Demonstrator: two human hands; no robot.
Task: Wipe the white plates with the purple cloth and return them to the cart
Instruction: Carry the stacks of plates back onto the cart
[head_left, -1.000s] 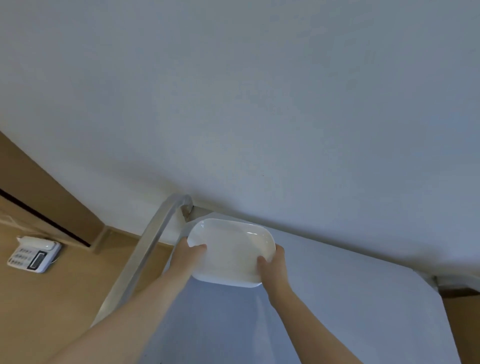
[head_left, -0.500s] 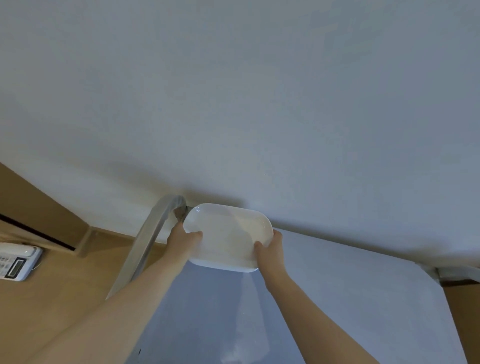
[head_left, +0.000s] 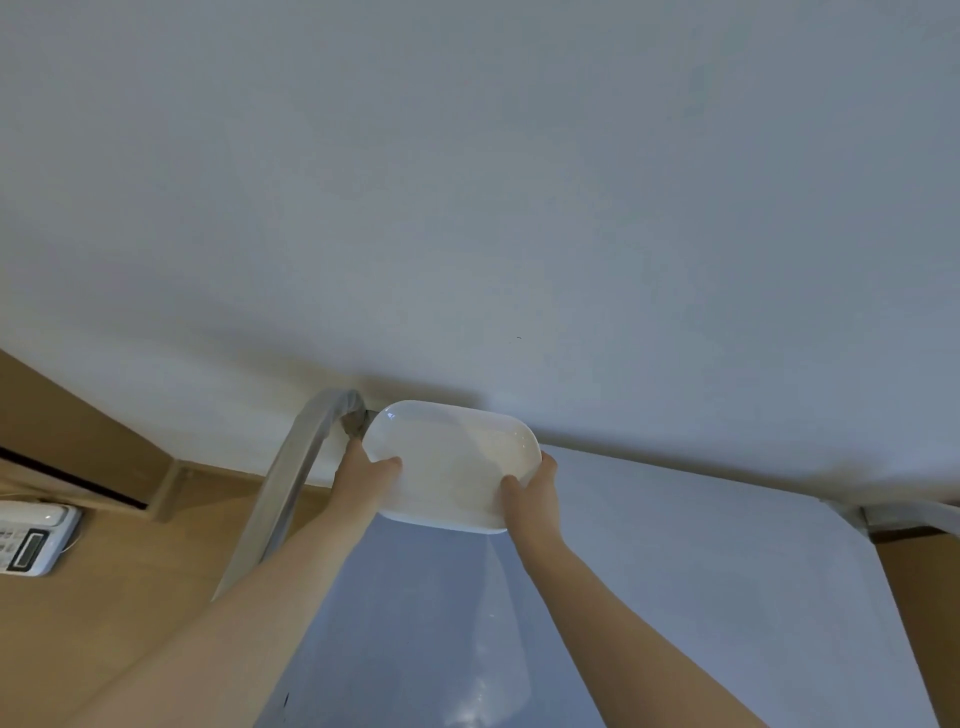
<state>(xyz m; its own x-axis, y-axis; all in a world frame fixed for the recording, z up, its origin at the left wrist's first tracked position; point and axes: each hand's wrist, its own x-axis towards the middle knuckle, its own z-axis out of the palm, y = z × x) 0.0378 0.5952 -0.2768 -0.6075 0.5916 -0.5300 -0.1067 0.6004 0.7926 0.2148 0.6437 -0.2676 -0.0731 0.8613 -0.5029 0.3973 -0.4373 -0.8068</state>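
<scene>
White ceramic forms the oblong plate (head_left: 451, 465), which has rounded corners and a shallow raised rim. Both hands hold it, one at each short end. The left hand (head_left: 363, 475) grips the left end, thumb lying over the rim on the upper face and the remaining fingers hidden beneath. The right hand (head_left: 535, 499) grips the right near corner in the same manner, thumb on top and fingers curled under. The plate sits roughly level, with its far edge close to the white wall (head_left: 519, 182).

Below the plate lies the flat pale grey top of the cart (head_left: 701, 571), which extends toward the viewer; whether the plate touches this surface cannot be determined. A curved metal handle (head_left: 291, 483) rises at the left side of the cart, just beside the left hand. A white telephone (head_left: 31, 535) with a keypad rests on the wooden counter (head_left: 130, 597) at the left edge, well apart from the plate.
</scene>
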